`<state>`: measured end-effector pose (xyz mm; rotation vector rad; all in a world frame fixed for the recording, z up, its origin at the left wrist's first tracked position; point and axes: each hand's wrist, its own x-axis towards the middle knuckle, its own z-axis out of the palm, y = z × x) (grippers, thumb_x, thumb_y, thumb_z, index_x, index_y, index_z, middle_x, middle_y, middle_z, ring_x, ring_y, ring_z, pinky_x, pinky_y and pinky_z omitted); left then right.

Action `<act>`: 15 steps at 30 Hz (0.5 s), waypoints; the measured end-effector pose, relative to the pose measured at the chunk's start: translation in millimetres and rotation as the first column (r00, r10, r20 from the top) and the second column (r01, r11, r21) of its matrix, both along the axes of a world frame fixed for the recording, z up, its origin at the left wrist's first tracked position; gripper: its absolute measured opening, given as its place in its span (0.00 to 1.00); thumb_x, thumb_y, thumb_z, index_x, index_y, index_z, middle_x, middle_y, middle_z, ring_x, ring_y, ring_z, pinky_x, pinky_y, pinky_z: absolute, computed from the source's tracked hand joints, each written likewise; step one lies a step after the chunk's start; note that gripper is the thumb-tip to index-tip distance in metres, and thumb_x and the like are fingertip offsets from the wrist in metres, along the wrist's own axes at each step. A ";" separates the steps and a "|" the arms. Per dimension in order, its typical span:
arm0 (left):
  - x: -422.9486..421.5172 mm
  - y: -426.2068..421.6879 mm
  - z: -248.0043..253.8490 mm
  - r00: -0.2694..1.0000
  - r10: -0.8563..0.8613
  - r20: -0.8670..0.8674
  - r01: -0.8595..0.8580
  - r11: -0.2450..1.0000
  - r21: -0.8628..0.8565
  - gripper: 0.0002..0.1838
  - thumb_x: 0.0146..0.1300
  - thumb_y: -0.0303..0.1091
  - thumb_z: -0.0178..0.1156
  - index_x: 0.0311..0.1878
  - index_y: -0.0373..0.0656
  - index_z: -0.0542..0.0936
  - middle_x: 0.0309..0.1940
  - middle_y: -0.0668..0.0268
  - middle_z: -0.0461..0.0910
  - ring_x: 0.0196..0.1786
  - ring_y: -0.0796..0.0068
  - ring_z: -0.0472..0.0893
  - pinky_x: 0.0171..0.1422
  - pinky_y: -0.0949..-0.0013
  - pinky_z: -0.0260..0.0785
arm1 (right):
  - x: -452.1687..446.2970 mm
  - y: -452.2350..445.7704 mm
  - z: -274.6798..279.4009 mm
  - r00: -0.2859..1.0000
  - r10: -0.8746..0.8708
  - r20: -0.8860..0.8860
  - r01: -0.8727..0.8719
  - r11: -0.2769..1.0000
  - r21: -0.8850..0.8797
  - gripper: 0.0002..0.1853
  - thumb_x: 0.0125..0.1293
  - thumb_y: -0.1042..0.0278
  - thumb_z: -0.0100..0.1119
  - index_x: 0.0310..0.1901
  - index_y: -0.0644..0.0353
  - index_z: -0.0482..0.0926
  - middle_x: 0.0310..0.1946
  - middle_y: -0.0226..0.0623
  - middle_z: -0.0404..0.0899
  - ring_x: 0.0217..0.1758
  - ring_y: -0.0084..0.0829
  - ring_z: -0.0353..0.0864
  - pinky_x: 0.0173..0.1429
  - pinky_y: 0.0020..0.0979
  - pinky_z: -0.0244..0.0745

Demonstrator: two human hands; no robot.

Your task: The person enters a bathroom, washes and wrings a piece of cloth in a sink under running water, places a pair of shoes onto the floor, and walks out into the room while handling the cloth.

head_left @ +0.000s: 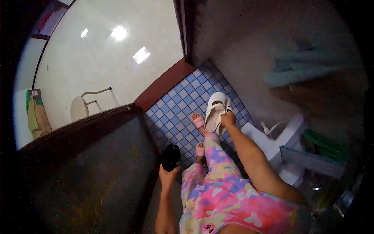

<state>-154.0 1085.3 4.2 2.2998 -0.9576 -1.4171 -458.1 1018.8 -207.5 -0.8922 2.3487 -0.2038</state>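
My right hand (229, 119) is closed around a pair of white slip-on clogs (215, 113), held by their edges above the tiled floor. One clog partly covers the other. Lower down on the left, my left hand (168, 174) grips a dark black object (170, 157) whose upper end is rounded. Its details are lost in shadow, so I cannot make out its kind. Pink sandals (199, 121) are on my feet, between and beyond the two hands.
Blue and white tiles (177, 107) lie underfoot, bordered by a reddish-brown threshold (161, 87). Past it, a beige stool (80, 109) lies on a glossy pale floor (97, 58). A dark panel (89, 167) stands left; white boxes (286, 140) stand close on the right.
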 end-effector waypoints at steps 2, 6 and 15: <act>-7.1 -18.7 -7.2 1.000 0.013 -0.025 -0.012 0.999 0.042 0.24 0.33 0.29 0.63 0.38 0.37 0.69 0.31 0.63 0.72 0.34 0.72 0.71 0.40 0.73 0.63 | -1.4 -22.8 -20.6 0.991 -0.130 -0.043 0.128 0.991 -0.033 0.10 0.44 0.65 0.52 0.22 0.65 0.73 0.12 0.40 0.73 0.14 0.30 0.74 0.20 0.28 0.70; -13.1 -36.3 -33.5 0.997 0.057 -0.043 -0.057 0.998 -0.003 0.23 0.33 0.28 0.62 0.38 0.37 0.69 0.31 0.63 0.72 0.34 0.72 0.71 0.40 0.72 0.63 | -24.1 -80.6 -56.1 0.978 -0.199 0.070 0.187 0.972 0.144 0.11 0.46 0.64 0.53 0.24 0.65 0.72 0.13 0.39 0.73 0.12 0.28 0.72 0.17 0.28 0.69; -40.5 -76.8 -26.7 0.983 0.123 -0.133 -0.120 0.992 0.032 0.24 0.31 0.30 0.61 0.37 0.36 0.69 0.32 0.61 0.72 0.35 0.72 0.72 0.40 0.72 0.63 | 8.7 -127.6 -30.0 0.893 -0.132 0.429 0.096 0.990 0.104 0.13 0.48 0.63 0.55 0.33 0.63 0.70 0.21 0.36 0.72 0.20 0.25 0.72 0.15 0.24 0.68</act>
